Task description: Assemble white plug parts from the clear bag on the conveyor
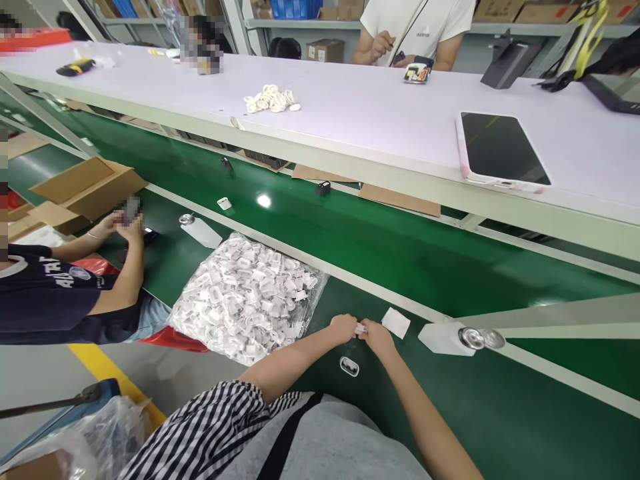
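Note:
My left hand [343, 327] and my right hand [377, 337] meet over the green belt [380, 253], both pinched on a small white part [361, 329] held between them. Just below the hands a small white case [349, 366] with dark holes lies on the belt. A white cloth square [396, 323] lies right of my right hand. A clear bag full of small white parts [247, 298] lies left of my left hand.
A white squeeze bottle [447, 338] lies on its side to the right, another bottle [200, 231] farther left. A tablet [500, 152] and white rings [271, 100] lie on the upper shelf. A seated person [60, 293] works at left; another person [415, 30] stands across.

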A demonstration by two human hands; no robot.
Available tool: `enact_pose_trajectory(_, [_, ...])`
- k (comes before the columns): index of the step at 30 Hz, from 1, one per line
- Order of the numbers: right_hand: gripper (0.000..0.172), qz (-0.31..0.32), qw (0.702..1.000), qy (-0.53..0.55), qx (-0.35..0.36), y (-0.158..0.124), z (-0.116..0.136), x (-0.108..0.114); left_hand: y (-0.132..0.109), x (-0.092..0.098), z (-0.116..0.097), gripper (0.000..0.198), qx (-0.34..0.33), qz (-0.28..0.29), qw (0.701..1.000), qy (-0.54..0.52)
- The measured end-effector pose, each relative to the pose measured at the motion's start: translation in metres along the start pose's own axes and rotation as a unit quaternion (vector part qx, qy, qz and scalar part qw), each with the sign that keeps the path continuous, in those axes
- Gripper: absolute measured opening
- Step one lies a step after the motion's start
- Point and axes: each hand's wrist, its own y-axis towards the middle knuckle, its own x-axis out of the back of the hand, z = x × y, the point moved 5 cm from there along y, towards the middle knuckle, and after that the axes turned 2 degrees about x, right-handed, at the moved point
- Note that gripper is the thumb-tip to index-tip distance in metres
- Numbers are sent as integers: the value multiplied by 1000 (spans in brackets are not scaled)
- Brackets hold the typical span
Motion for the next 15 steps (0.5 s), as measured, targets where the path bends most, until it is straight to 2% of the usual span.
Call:
enact_pose_trajectory(2, [17,-1,1000,2,-4,-3,-4,-1,-6,12,21,23,54,-39,998,12])
enact_pose_trajectory(5, [26,-3,1000,5,-24,-11,-10,-5,-14,33,66,30,152,-115,981,34])
enact_pose_trajectory(8, [42,-15,999,25,-38,-22,-17,-9,-15,45,101,33,174,-167,969,50])
enact_pose_trajectory(10, [49,-57,995,65,-52,-33,-23,-8,-14,49,111,33,149,-188,969,58])
enact_pose_trajectory(12, [50,-121,982,130,-68,-47,-30,-5,-16,51,113,30,127,-205,968,66])
enact_pose_trajectory(15, [44,-199,938,270,-92,-70,-32,-3,-35,50,103,25,102,-243,962,67])
